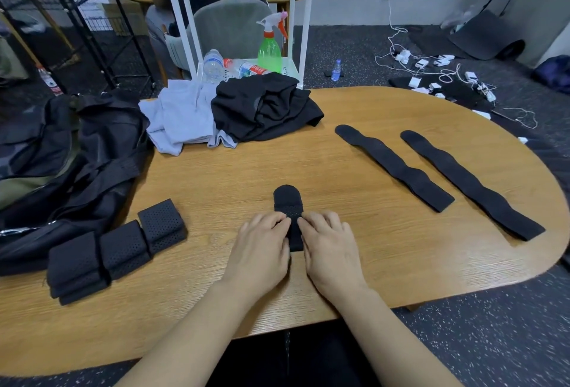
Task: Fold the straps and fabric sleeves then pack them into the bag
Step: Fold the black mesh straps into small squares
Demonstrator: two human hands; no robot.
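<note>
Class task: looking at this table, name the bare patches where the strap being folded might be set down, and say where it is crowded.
Bare wood lies between the folded straps and the left hand, between the right hand and the nearer flat strap, and mid-table before the black clothes. Crowded: the left edge by the bag, and the far left with the grey clothes.

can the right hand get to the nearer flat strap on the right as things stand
Probably yes: the nearer flat strap lies uncovered on bare table, nothing between. But the right hand is busy pressing the strap being folded.
</note>
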